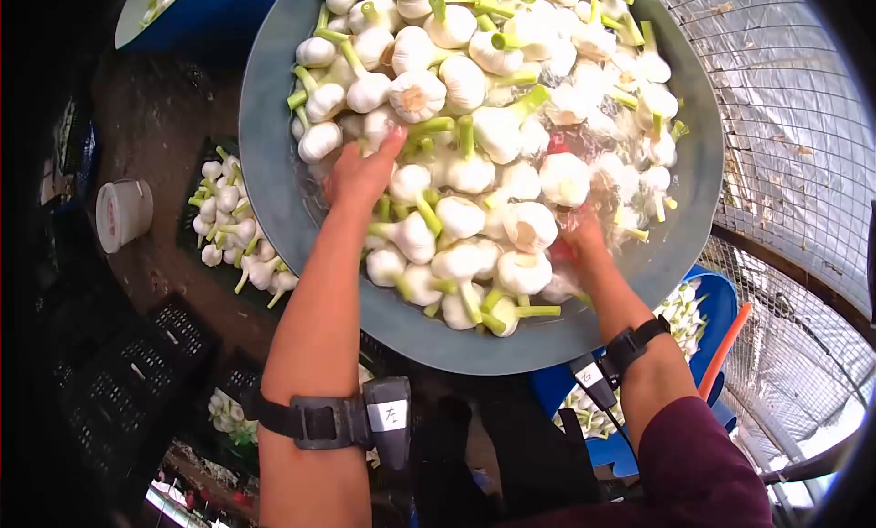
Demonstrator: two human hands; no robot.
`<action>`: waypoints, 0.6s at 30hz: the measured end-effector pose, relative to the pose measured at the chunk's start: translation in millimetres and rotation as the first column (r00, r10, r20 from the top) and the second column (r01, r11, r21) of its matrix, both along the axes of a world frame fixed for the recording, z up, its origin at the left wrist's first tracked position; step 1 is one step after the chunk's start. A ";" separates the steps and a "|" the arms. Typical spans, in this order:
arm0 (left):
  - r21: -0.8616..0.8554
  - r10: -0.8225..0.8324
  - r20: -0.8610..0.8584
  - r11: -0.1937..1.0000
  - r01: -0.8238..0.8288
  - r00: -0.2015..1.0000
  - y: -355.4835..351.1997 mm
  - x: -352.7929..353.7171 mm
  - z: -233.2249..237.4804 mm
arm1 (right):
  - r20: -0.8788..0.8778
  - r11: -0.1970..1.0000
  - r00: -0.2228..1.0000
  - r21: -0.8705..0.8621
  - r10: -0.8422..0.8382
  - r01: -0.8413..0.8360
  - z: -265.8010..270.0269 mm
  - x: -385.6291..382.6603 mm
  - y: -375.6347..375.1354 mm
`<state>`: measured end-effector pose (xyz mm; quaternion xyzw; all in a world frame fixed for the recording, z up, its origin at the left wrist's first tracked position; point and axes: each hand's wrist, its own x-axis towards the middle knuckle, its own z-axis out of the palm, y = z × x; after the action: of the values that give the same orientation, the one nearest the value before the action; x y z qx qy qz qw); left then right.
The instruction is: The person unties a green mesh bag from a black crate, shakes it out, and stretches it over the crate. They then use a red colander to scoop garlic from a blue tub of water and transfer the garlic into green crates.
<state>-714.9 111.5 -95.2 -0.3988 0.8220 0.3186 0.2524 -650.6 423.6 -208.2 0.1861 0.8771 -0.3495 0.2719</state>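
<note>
A wide grey basin [301, 35] holds water and a heap of white garlic bulbs [464, 81] with short green stems. At the heap's left side, my left hand [360, 174] reaches in among the bulbs, thumb spread and other fingers partly under them. My right hand [577, 229] is sunk in the churned, bubbly water on the right, close beside a garlic bulb [565, 179]. Its fingers are hidden by water and bulbs. Something red shows in the water around this hand. Each forearm wears a black strap with a small device.
More trimmed garlic [219, 218] lies in a dark crate at left, near a white bucket [124, 214]. Below right stands a blue tub [716, 300] of garlic with an orange handle-like piece [725, 350]. Wire mesh [766, 90] rises along the right. Black crates [137, 368] sit lower left.
</note>
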 end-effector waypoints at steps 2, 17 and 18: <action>0.150 0.027 0.025 0.988 -0.031 0.999 -13.0 0.4 1.6 | 0.104 0.999 0.994 0.033 -0.039 0.035 63.0 -15.9 -14.5; 0.791 0.347 -0.318 0.610 0.045 0.882 42.0 10.7 18.4 | 0.267 0.814 0.896 -0.383 -0.355 0.437 100.6 -9.9 -16.0; 0.763 0.391 -0.382 0.644 0.047 0.838 47.9 11.7 24.9 | 0.267 0.822 0.898 -0.372 -0.350 0.431 104.9 -6.4 -10.0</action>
<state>-703.2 159.3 -70.2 -0.2386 0.6095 0.7446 0.1309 -657.1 413.7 -103.3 0.3312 0.6936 -0.5602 0.3088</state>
